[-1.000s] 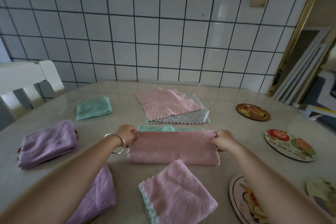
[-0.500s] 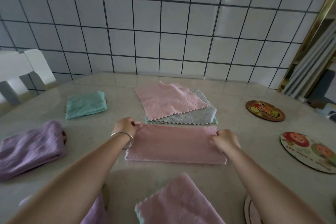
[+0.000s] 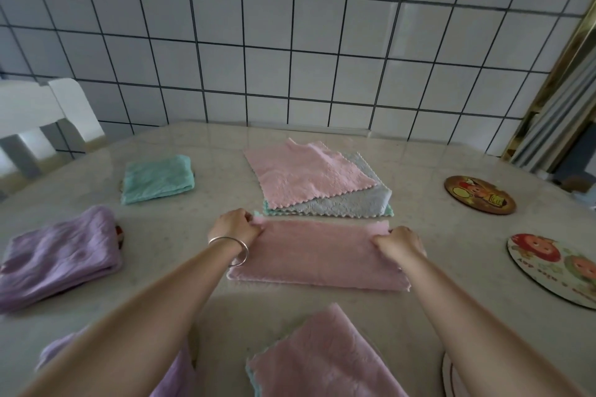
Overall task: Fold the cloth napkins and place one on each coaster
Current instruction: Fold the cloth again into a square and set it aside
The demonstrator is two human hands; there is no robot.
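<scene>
A pink napkin (image 3: 317,255), folded into a long strip, lies flat at the table's middle. My left hand (image 3: 235,229) pinches its far left corner and my right hand (image 3: 398,243) pinches its far right corner. Just behind lies a stack of unfolded napkins (image 3: 322,187), pink on top of grey and teal. Folded napkins lie around: teal (image 3: 158,179) at far left, purple (image 3: 61,256) at left over a coaster edge (image 3: 118,234), pink (image 3: 322,361) at the near edge, another purple (image 3: 174,377) under my left arm. Bare coasters lie at right: a dark one (image 3: 479,194) and a light one (image 3: 554,267).
The round marble table (image 3: 435,219) stands against a white tiled wall. A white chair (image 3: 42,126) stands at far left. Another coaster's rim (image 3: 448,374) shows at the near right edge. A gold door frame and leaning panels (image 3: 554,119) are at right.
The pink strip has been laid flat and stretched on the table, with both hands sliding to its far corners. The view has tilted up and nearer.
</scene>
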